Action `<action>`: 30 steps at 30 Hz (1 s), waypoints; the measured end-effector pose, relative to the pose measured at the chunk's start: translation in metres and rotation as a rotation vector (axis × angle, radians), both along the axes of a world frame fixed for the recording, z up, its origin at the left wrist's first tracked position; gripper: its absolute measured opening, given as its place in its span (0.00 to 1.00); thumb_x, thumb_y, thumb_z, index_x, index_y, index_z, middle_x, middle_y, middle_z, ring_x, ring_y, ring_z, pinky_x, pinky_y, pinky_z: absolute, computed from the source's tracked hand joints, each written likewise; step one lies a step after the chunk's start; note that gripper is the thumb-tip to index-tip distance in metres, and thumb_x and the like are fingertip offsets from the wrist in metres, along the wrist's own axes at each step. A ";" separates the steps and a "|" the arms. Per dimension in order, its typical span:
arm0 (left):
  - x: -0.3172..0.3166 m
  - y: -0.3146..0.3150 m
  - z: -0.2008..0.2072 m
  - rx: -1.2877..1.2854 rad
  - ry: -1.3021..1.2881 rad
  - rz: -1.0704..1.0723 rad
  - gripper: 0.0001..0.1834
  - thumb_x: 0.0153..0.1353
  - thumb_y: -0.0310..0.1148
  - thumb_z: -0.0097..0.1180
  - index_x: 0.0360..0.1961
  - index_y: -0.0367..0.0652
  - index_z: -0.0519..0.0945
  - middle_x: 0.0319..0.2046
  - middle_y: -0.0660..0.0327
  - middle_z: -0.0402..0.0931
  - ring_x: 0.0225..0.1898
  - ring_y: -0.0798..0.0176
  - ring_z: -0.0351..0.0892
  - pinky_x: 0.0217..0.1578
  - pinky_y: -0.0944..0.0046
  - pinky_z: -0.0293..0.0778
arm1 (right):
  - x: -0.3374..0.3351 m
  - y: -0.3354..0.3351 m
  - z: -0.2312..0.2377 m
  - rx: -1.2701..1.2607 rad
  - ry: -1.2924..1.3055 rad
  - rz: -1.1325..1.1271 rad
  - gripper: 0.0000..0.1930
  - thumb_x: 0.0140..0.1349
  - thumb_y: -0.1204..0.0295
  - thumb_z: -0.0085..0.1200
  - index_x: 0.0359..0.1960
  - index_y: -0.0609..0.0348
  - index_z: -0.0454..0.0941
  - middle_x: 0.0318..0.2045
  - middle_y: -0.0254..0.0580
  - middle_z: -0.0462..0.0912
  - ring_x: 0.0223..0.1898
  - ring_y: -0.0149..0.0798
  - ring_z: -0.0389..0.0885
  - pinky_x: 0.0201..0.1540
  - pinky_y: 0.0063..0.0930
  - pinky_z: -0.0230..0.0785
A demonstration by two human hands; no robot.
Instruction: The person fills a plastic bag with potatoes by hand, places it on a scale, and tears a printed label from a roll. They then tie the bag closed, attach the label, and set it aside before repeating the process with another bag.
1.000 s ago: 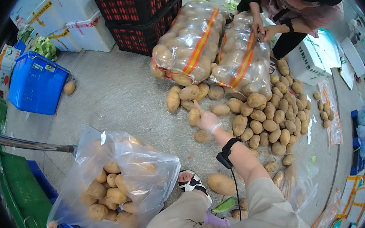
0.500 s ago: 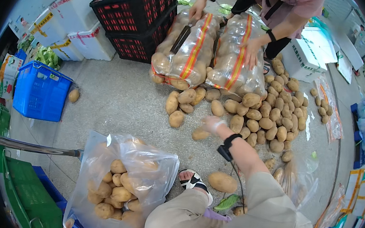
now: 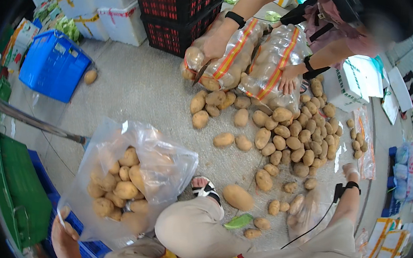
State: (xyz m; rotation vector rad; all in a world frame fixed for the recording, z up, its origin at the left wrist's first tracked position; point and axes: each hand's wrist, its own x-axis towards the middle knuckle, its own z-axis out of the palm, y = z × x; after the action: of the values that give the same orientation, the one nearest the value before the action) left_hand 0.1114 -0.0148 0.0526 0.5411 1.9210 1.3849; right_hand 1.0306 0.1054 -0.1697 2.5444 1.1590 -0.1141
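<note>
A clear plastic bag (image 3: 161, 157), its mouth spread, holds several potatoes (image 3: 126, 189) in front of my left leg. My left hand (image 3: 64, 238) is closed on the bag's edge at the lower left. On the far right, my right hand (image 3: 351, 171) hangs beside the loose potato pile (image 3: 310, 139); its fingers are too indistinct to read. Below it stands a second clear bag (image 3: 305, 218) with potatoes inside. Across from me, a co-worker's hand (image 3: 216, 46) holds a knife (image 3: 200, 73) against one full potato sack (image 3: 239, 47); their other hand (image 3: 289, 79) lies on another sack (image 3: 267, 67).
Loose potatoes (image 3: 232, 140) and a large one (image 3: 238, 197) lie near my foot, beside a green leaf (image 3: 238, 221). Black crates (image 3: 175, 14) and white foam boxes (image 3: 120, 21) stand behind. A blue basket (image 3: 53, 67) and green crate (image 3: 24, 191) are at left.
My right hand has moved from the potatoes in the middle to the far right. My left hand has come into view at the bag's edge. The co-worker's knife has moved nearer the sack's end.
</note>
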 end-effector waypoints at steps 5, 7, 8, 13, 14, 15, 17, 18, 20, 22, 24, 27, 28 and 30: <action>-0.014 -0.011 -0.006 0.071 0.017 -0.036 0.25 0.61 0.47 0.45 0.49 0.35 0.72 0.18 0.74 0.60 0.21 0.80 0.57 0.23 0.79 0.52 | 0.072 0.021 0.134 0.247 0.034 0.091 0.15 0.56 0.66 0.44 0.37 0.64 0.77 0.33 0.51 0.81 0.34 0.42 0.81 0.34 0.35 0.73; -0.015 -0.008 -0.004 0.102 -0.046 -0.084 0.26 0.61 0.47 0.45 0.51 0.34 0.71 0.20 0.74 0.60 0.22 0.79 0.57 0.22 0.79 0.52 | 0.040 0.039 0.179 0.131 0.282 -0.153 0.15 0.57 0.64 0.45 0.32 0.64 0.77 0.26 0.45 0.81 0.25 0.41 0.81 0.24 0.33 0.72; -0.016 -0.008 -0.004 0.093 -0.046 -0.075 0.26 0.61 0.47 0.45 0.51 0.34 0.71 0.20 0.74 0.60 0.22 0.79 0.57 0.22 0.79 0.52 | 0.014 0.055 0.201 0.043 0.371 -0.180 0.15 0.57 0.63 0.45 0.29 0.64 0.77 0.22 0.43 0.81 0.20 0.40 0.81 0.19 0.32 0.72; -0.027 -0.007 -0.008 0.140 -0.112 -0.101 0.25 0.63 0.45 0.44 0.52 0.34 0.71 0.21 0.74 0.59 0.22 0.79 0.55 0.22 0.79 0.51 | -0.177 0.130 0.241 -0.550 -0.001 0.907 0.13 0.54 0.65 0.46 0.22 0.61 0.77 0.20 0.47 0.78 0.20 0.44 0.77 0.24 0.34 0.69; -0.026 -0.004 -0.011 0.141 -0.104 -0.113 0.27 0.62 0.47 0.44 0.51 0.34 0.71 0.20 0.74 0.61 0.21 0.78 0.56 0.23 0.78 0.52 | -0.214 0.142 0.235 -0.621 -0.151 1.236 0.11 0.53 0.65 0.47 0.23 0.58 0.78 0.19 0.47 0.77 0.20 0.47 0.76 0.26 0.38 0.68; -0.023 -0.001 -0.014 0.140 -0.099 -0.111 0.27 0.62 0.47 0.44 0.51 0.34 0.71 0.20 0.74 0.61 0.21 0.78 0.56 0.23 0.78 0.52 | -0.294 0.136 0.229 -0.435 0.063 1.121 0.10 0.52 0.66 0.47 0.21 0.55 0.78 0.18 0.46 0.76 0.21 0.51 0.74 0.25 0.41 0.66; -0.022 -0.002 -0.013 0.145 -0.095 -0.102 0.27 0.62 0.47 0.44 0.51 0.33 0.72 0.20 0.73 0.60 0.21 0.77 0.56 0.23 0.78 0.52 | -0.397 0.138 0.203 -0.597 0.184 1.068 0.16 0.54 0.62 0.45 0.23 0.64 0.76 0.23 0.53 0.77 0.24 0.51 0.74 0.31 0.41 0.66; -0.024 -0.003 -0.016 0.148 -0.100 -0.097 0.27 0.62 0.47 0.44 0.51 0.33 0.72 0.20 0.73 0.60 0.21 0.77 0.56 0.23 0.78 0.52 | -0.435 0.136 0.191 -0.692 0.152 1.134 0.16 0.53 0.62 0.45 0.23 0.64 0.78 0.22 0.53 0.78 0.25 0.51 0.76 0.31 0.41 0.69; -0.028 -0.007 -0.010 0.116 -0.056 -0.126 0.27 0.62 0.47 0.44 0.50 0.32 0.72 0.18 0.72 0.60 0.21 0.76 0.57 0.23 0.77 0.53 | -0.501 0.138 0.181 -0.734 0.117 1.343 0.15 0.50 0.65 0.45 0.27 0.64 0.81 0.26 0.51 0.81 0.29 0.49 0.79 0.32 0.40 0.73; -0.030 -0.010 -0.003 0.085 0.000 -0.173 0.27 0.62 0.47 0.44 0.49 0.31 0.72 0.17 0.71 0.61 0.21 0.76 0.57 0.23 0.77 0.54 | -0.550 0.153 0.190 -0.772 0.113 1.550 0.15 0.50 0.65 0.46 0.27 0.64 0.81 0.27 0.53 0.81 0.30 0.50 0.80 0.33 0.41 0.72; -0.029 -0.007 0.003 0.050 0.053 -0.225 0.27 0.62 0.46 0.45 0.48 0.30 0.72 0.16 0.71 0.61 0.21 0.76 0.58 0.24 0.77 0.54 | -0.588 0.176 0.204 -0.714 0.169 1.634 0.16 0.51 0.62 0.48 0.23 0.63 0.80 0.21 0.55 0.78 0.28 0.53 0.79 0.32 0.41 0.73; -0.025 0.001 0.013 -0.085 0.130 -0.215 0.25 0.61 0.44 0.46 0.46 0.29 0.72 0.15 0.70 0.62 0.21 0.76 0.60 0.27 0.77 0.56 | -0.633 0.221 0.208 -0.626 0.079 1.625 0.17 0.50 0.60 0.48 0.25 0.63 0.81 0.24 0.55 0.80 0.31 0.52 0.80 0.34 0.41 0.73; -0.025 0.004 0.012 -0.082 0.104 -0.193 0.25 0.61 0.44 0.47 0.46 0.29 0.72 0.16 0.70 0.62 0.21 0.76 0.61 0.28 0.77 0.56 | -0.642 0.241 0.201 -0.625 0.023 1.651 0.17 0.50 0.60 0.49 0.26 0.63 0.81 0.25 0.55 0.80 0.32 0.51 0.80 0.35 0.40 0.73; -0.026 0.010 0.013 -0.082 0.079 -0.168 0.24 0.60 0.43 0.48 0.46 0.29 0.72 0.16 0.70 0.63 0.22 0.77 0.61 0.29 0.78 0.56 | -0.652 0.268 0.192 -0.522 -0.016 1.556 0.17 0.50 0.62 0.47 0.27 0.64 0.81 0.27 0.55 0.81 0.33 0.51 0.80 0.36 0.40 0.73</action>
State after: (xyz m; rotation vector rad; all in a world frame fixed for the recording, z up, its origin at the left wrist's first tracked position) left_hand 0.0851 -0.0052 0.0654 0.7089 1.9371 1.1897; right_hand 0.3784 0.3735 0.0219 0.7443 2.2964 0.0064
